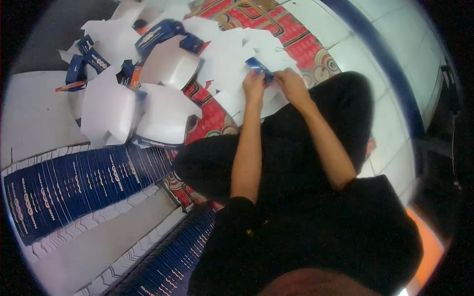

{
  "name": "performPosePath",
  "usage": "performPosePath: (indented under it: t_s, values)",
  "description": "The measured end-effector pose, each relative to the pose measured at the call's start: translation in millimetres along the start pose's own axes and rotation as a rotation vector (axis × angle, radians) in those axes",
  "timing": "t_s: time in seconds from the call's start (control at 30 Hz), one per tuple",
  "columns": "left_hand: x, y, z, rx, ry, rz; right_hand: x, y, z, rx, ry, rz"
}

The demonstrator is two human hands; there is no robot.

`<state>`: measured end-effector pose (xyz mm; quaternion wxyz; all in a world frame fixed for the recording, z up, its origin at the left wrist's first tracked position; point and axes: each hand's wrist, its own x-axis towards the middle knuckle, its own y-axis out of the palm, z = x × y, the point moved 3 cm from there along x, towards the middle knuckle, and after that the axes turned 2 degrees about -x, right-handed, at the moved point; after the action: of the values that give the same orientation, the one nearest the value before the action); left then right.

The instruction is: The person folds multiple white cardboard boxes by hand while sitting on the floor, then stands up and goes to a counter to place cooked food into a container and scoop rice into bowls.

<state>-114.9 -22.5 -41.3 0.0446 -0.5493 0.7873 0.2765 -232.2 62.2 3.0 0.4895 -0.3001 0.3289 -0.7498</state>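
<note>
Red patterned mat (210, 117) spread below | blue flap (258, 67) pinched by left hand (255, 88) and right hand (293, 88) — fingers nearly closed | could be creased if pulled unevenly

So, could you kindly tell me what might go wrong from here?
The small blue carton piece, held in the left hand and right hand, could crease or tear if pressed unevenly.

The loosely heaped white-and-blue cartons overlap at odd angles, so some might slide or get dented.

The row of dark blue flat cartons ends close by the left knee; a shift of the leg may knock it out of line.
</note>
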Motion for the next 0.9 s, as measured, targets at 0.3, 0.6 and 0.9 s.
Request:
performPosePath:
  t_s: [0.3,0.6,0.9]
  values:
    - [-5,3,-4,0.141,0.161,0.1,2,2,18,0.078,0.034,-0.008]
    - [-24,3,-26,0.631,0.297,0.111,22,32,-1,0.145,0.234,-0.083]
    - [-25,-89,-108,0.926,0.443,-0.528,41,6,-27,-0.017,0.332,-0.4]
